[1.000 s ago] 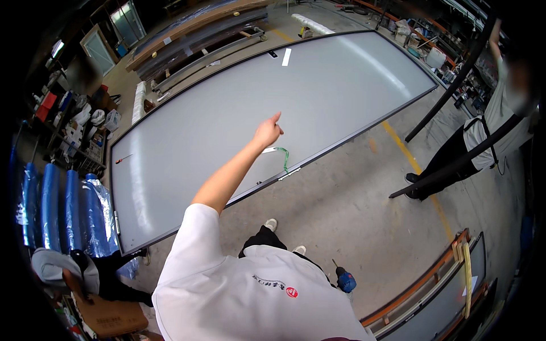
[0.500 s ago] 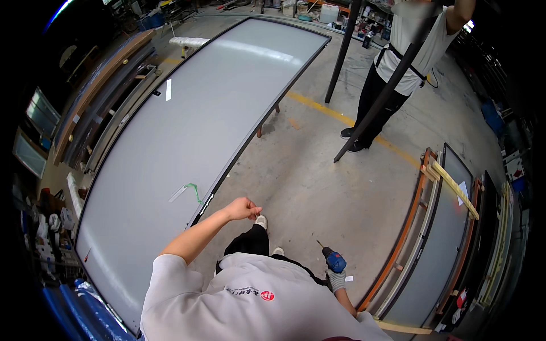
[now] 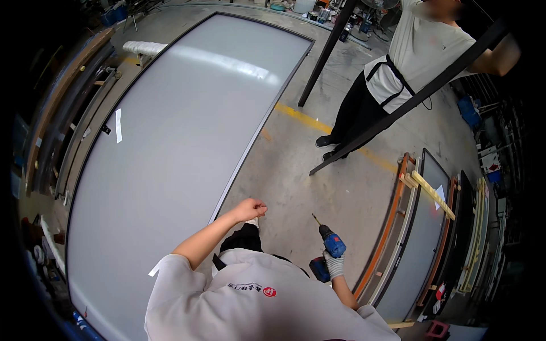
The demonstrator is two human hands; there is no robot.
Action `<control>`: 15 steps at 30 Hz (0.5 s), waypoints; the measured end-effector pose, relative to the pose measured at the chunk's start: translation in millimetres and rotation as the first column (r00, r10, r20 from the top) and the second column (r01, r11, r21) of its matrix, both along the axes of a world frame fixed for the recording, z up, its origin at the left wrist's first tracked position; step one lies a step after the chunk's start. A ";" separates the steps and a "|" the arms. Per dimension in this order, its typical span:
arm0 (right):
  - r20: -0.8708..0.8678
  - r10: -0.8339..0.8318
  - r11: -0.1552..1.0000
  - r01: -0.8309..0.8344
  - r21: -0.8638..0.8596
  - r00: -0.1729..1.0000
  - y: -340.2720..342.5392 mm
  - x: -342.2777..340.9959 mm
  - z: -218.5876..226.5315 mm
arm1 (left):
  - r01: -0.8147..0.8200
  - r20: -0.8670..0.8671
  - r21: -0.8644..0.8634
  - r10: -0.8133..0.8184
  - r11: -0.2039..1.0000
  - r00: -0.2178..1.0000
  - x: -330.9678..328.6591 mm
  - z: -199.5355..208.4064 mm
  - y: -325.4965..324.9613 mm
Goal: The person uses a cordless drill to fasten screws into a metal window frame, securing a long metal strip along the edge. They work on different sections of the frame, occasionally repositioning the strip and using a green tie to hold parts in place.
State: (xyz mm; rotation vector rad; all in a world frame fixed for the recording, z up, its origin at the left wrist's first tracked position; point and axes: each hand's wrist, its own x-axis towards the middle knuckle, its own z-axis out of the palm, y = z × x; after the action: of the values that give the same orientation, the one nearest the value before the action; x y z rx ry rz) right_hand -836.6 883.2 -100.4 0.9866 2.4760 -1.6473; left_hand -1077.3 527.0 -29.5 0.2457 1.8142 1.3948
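In my gloved right hand (image 3: 334, 263) is a blue and black cordless drill (image 3: 334, 245). A long bit points forward from its chuck, over the concrete floor. My bare left hand (image 3: 250, 209) hangs beside the long edge of a large framed grey panel (image 3: 165, 142), its fingers curled together. Whether anything small sits between those fingers cannot be made out. The panel lies flat at my left, a pale strip (image 3: 118, 125) near its far long side.
Ahead to the right stands a person (image 3: 392, 79) between two dark bars (image 3: 392, 116), one slanting down to the floor. Framed panels (image 3: 418, 250) lean in a row at my right, a wooden slat (image 3: 433, 195) across them. More boards (image 3: 62, 108) stack at far left.
My view has shifted forward along the panel, which now sits further left. The drill is a little higher and its battery base shows. The person's slanted bar tilts more.
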 end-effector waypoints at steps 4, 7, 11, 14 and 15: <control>-0.054 0.058 0.998 -0.060 -0.028 0.997 -2.3 -108.7 45.7 | -0.057 0.031 0.045 0.056 0.997 0.998 -72.1 13.3 18.6; -0.202 0.051 0.993 -0.071 -0.094 0.978 -10.6 -191.4 78.7 | -0.165 0.098 0.088 0.156 0.982 0.983 -123.8 15.5 26.9; -0.351 -0.120 0.935 -0.013 -0.354 0.929 -4.6 -286.4 104.9 | -0.205 0.011 0.099 0.205 0.974 0.979 -175.7 21.6 45.7; -0.478 -0.091 0.875 -0.159 -0.457 0.873 14.9 -362.8 122.1 | -0.207 -0.124 0.064 0.213 0.976 0.969 -216.9 24.5 71.2; -0.468 -0.105 0.850 -0.165 -0.500 0.877 19.8 -388.3 127.0 | -0.215 -0.156 0.049 0.220 0.975 0.963 -229.3 29.5 80.4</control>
State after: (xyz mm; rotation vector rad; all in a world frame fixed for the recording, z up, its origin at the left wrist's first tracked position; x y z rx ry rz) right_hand -1224.9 903.0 26.6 0.4987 2.0013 -2.6218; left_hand -1306.6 607.4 0.0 0.1834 2.0008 1.5957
